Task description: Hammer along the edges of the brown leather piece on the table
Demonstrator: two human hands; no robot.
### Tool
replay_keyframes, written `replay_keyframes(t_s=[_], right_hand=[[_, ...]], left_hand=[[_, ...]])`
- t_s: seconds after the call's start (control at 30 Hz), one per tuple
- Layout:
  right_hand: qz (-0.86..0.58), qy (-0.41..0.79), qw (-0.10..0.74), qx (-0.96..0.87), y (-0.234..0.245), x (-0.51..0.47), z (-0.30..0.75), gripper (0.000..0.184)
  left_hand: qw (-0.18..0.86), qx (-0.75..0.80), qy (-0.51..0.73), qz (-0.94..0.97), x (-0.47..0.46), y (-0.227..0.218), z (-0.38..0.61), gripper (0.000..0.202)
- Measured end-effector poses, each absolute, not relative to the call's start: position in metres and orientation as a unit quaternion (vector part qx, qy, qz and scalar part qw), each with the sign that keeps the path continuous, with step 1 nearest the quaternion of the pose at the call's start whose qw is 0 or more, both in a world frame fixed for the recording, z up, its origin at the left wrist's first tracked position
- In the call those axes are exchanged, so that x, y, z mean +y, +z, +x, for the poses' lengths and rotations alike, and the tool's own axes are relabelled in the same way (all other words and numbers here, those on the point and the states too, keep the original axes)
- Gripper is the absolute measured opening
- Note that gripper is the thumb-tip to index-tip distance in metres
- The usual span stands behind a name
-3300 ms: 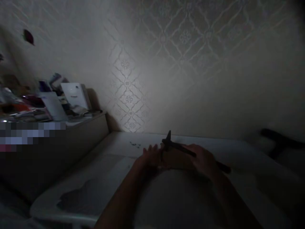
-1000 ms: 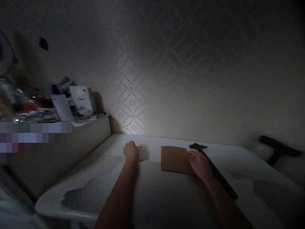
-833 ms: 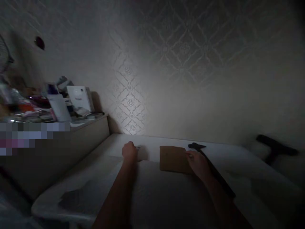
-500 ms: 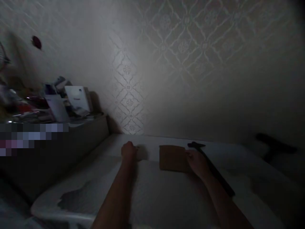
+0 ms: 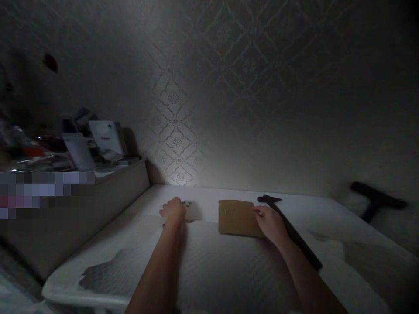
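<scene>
A flat piece of brown cardboard [image 5: 236, 224] lies on the white table, with several tiny raised marks or small items near its upper left. My right hand [image 5: 272, 224] is at its right edge, thumb and fingers closed on the upper right corner. My left hand [image 5: 173, 211] is further left, its fingers bent downward beside a small pale box [image 5: 190, 211] with dark bits at its top. What the left fingertips hold, if anything, is hidden. Right of the right hand lies a dark hammer [image 5: 299, 240], its head toward the wall and its handle slanting to the lower right.
A textured, ragged-edged covering [image 5: 114, 272] lies over part of the white table [image 5: 209, 192]. A raised cabinet [image 5: 121, 192] on the left bears a white box [image 5: 106, 137] and clutter. Patterned wallpaper [image 5: 176, 144] rises behind. A dark T-shaped object [image 5: 376, 200] stands at the right.
My left hand has shifted slightly left, and its fingers now spread a little more beside the small box. The right hand and cardboard stay in place. The table looks brighter.
</scene>
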State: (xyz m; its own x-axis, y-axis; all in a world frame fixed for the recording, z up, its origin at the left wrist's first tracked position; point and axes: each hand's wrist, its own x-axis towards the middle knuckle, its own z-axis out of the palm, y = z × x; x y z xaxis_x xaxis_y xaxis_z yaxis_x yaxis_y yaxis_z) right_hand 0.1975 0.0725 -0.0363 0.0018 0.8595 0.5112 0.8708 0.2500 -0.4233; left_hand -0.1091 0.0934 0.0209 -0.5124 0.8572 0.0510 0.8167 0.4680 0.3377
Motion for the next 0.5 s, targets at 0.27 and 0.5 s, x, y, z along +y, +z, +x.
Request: replay_keyframes(t_s=[0.27, 0.5], right_hand=[[-0.607, -0.011, 0.353, -0.711, -0.035, 0.072, 0.197, 0.029], [-0.61, -0.018, 0.338, -0.717, -0.034, 0.07, 0.194, 0.03]], left_hand=[[0.064, 0.86, 0.119, 0.492, 0.093, 0.022, -0.11, 0.034], [0.027, 0.803, 0.161, 0.573, 0.094, 0.027, -0.089, 0.029]])
